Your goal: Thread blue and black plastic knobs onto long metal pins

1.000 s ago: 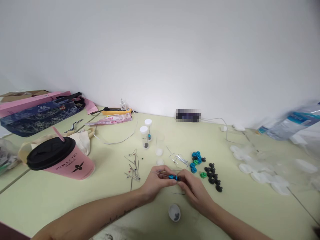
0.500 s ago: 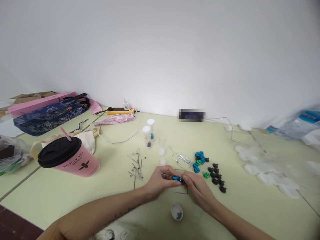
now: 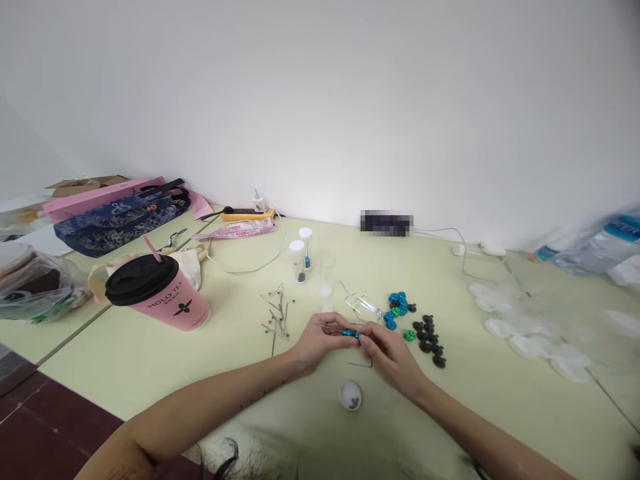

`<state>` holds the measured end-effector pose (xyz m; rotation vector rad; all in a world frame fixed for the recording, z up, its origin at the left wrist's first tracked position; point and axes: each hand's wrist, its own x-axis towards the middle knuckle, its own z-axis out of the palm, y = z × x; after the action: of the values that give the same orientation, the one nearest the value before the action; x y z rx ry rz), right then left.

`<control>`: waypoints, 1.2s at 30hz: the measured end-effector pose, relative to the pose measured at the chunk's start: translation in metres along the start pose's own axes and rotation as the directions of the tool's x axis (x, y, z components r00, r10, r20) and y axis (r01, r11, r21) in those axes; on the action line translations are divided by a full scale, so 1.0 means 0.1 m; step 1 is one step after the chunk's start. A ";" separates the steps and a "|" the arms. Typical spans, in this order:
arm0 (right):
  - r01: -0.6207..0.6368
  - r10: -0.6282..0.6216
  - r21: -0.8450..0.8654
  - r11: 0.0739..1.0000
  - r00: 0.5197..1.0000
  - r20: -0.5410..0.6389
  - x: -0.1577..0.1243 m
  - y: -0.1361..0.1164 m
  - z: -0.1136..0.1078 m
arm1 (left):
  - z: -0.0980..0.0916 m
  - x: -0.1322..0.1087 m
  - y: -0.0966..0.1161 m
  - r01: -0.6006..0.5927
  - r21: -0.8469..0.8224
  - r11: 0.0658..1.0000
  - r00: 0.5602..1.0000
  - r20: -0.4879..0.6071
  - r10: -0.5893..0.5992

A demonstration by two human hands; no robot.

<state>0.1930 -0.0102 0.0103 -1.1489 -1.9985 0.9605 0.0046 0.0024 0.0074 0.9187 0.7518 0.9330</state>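
Note:
A small shiny blue metal part (image 3: 351, 333) with thin metal rods sticking out to the left is held between my hands above the table. My left hand (image 3: 316, 343) is closed around the rods and the left end of the part. The fingers of my right hand (image 3: 393, 357) pinch at its right end, covering that end. Just below lies an L-shaped metal key (image 3: 361, 365). Nearer to me stands a small white cap (image 3: 345, 388) with tiny grey pieces in it. Bent metal wires (image 3: 370, 305) lie beyond my hands.
Right of my hands are blue knobs (image 3: 390, 320), a green knob (image 3: 409, 335) and several black knobs (image 3: 427, 337). Metal rods (image 3: 278, 320) lie scattered to the left. White-lidded vials (image 3: 297, 248) stand behind. A pink cup (image 3: 193, 312) is at left, white discs (image 3: 525, 345) at right.
The whole view has shifted slightly, with the table's things sitting higher and left-side things further right. Both hands still hold the blue metal part; its right end is more covered by my right fingers.

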 end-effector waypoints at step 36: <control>0.056 -0.054 -0.016 0.998 0.994 0.096 0.00 0.01 0.00 | -0.01 0.02 -0.01 -0.006 0.029 1.000 0.994 0.109 0.002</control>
<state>0.1930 -0.0096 0.0095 -1.0701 -2.1079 0.9870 0.0048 0.0047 0.0057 0.9894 0.6721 0.8700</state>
